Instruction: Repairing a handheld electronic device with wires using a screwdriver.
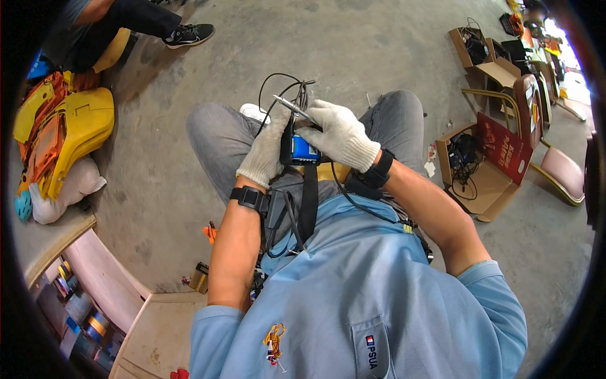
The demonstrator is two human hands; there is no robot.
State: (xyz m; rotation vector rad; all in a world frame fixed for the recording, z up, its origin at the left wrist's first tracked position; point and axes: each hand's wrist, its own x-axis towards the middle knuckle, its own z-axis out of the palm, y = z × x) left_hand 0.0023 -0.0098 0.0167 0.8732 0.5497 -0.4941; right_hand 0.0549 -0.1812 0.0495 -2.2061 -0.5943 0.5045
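Note:
My left hand (pixel 264 149), in a white knit glove, grips the side of a small black housing (pixel 286 143) over my lap. A bright blue block (pixel 303 150) sits in the housing's open side. My right hand (pixel 341 134), gloved the same way, is closed round a slim silver pen-like tool (pixel 291 108); its tip points up and left, and its exact kind is unclear. The right thumb rests by the top of the blue block. Just beyond the hands lies a loop of black cable (pixel 278 76). Most of the left fingers are hidden behind the housing.
Yellow and orange plastic panels (pixel 85 129) are piled at the left, near another person's shoe (pixel 189 35). At the right stand an open cardboard box (pixel 483 180) with black cables and a chair (pixel 562 170). A shelf (pixel 79 309) with tape rolls is lower left.

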